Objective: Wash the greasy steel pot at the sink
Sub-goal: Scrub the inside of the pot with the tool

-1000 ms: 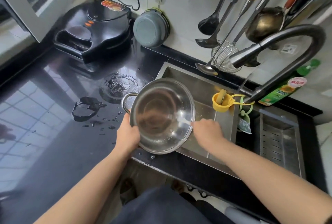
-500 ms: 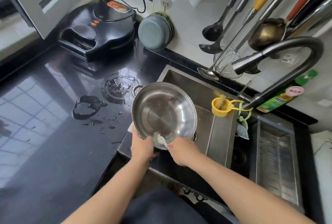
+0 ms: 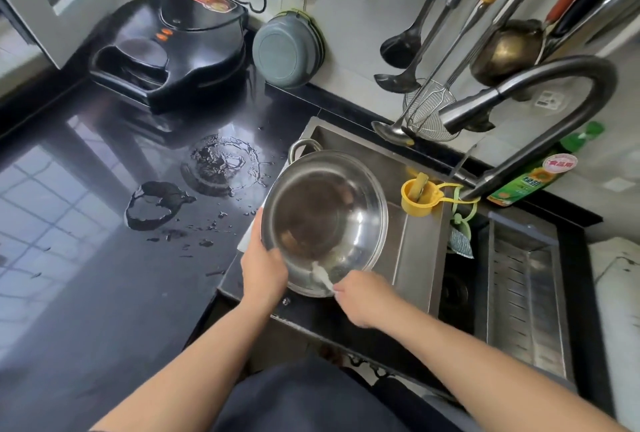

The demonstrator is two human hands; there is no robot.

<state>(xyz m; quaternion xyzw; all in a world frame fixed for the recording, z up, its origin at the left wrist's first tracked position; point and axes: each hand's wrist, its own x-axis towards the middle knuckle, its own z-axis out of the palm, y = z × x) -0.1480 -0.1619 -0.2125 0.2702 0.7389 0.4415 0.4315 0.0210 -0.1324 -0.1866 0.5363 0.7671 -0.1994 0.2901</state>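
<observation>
My left hand [image 3: 263,270] grips the steel pot [image 3: 323,220] tilted over the sink [image 3: 419,251] while my right hand [image 3: 360,296], pinching a white cloth [image 3: 320,274], should scrub the greasy wall firmly.

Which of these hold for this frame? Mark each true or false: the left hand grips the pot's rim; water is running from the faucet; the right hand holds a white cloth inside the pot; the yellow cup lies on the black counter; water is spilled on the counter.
1. The left hand grips the pot at its rim. True.
2. Water is running from the faucet. False: no stream shows at the spout.
3. The right hand holds a white cloth inside the pot. True.
4. The yellow cup lies on the black counter. False: it hangs at the sink by the faucet's base.
5. Water is spilled on the counter. True: puddles lie left of the pot.
</observation>
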